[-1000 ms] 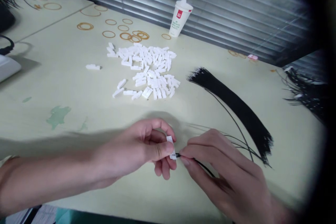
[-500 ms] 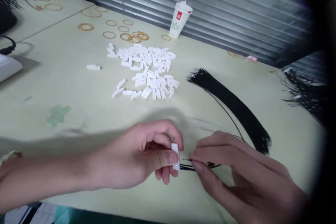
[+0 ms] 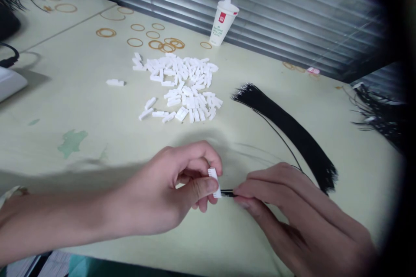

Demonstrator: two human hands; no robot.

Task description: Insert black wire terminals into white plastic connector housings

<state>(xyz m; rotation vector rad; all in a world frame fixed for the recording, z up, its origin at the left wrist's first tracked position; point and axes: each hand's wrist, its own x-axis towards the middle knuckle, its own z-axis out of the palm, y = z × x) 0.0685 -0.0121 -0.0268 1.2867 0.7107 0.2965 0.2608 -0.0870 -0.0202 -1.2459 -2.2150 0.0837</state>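
Observation:
Between thumb and fingers, my left hand [image 3: 185, 186] pinches a small white connector [image 3: 214, 182] with a notched edge. My right hand [image 3: 292, 207] is closed on thin black wires [image 3: 227, 192] that meet the connector's right side; whether every wire is inside it cannot be made out. Beyond my right hand lies a thick bundle of black wires [image 3: 289, 130], with a loose wire curving along its near side. Past my left hand, a pile of white connectors [image 3: 191, 97] is spread over the table.
A paper cup [image 3: 223, 24] stands at the back by the blinds. Rubber bands [image 3: 167, 45] lie behind the pile. One connector [image 3: 115, 82] lies apart at the left. More black wires [image 3: 380, 112] are at the far right, and a white object [image 3: 11, 83] at the left edge.
My left hand and the connector have moved slightly up and left, and the connector is tilted more. My right fingertips have come closer to it, with less wire showing between.

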